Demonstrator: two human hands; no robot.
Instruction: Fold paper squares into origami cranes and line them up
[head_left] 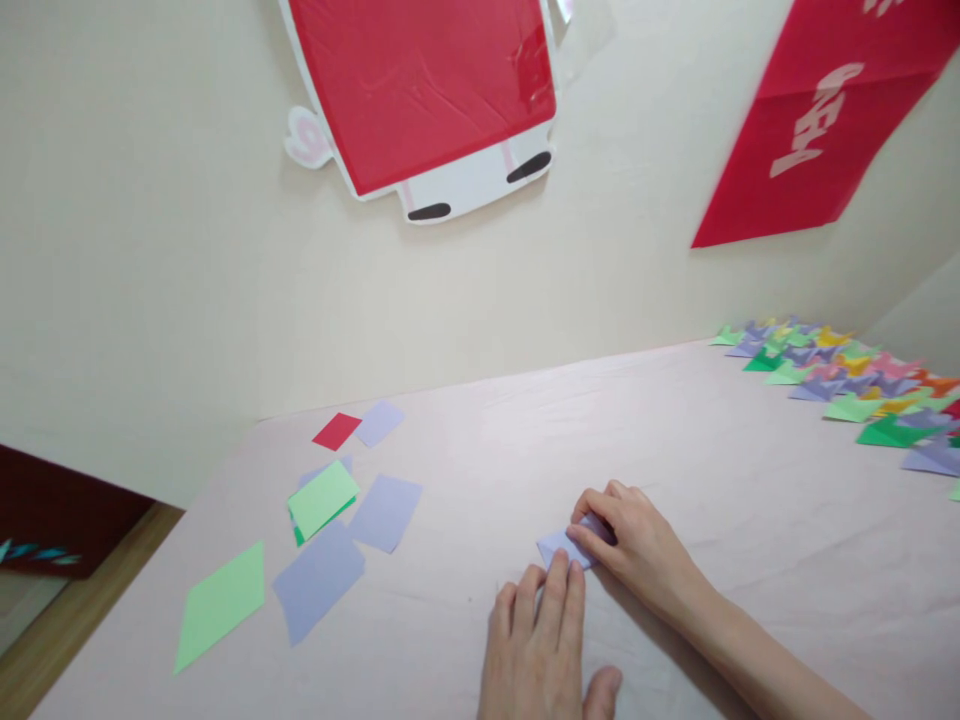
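Note:
A small folded piece of lilac paper (561,545) lies on the pale pink table (675,440). My left hand (536,645) rests flat on the table at the bottom, fingers stretched forward, their tips pressing the paper's near edge. My right hand (637,545) comes in from the lower right with its fingers curled and pinched over the paper's right side.
Loose flat sheets lie at the left: lilac (386,512), green (221,603), a green and lilac stack (322,497), red (337,430). Several folded paper figures (855,385) in many colours crowd the far right. Red posters hang on the wall. The table's left edge drops to a wooden floor.

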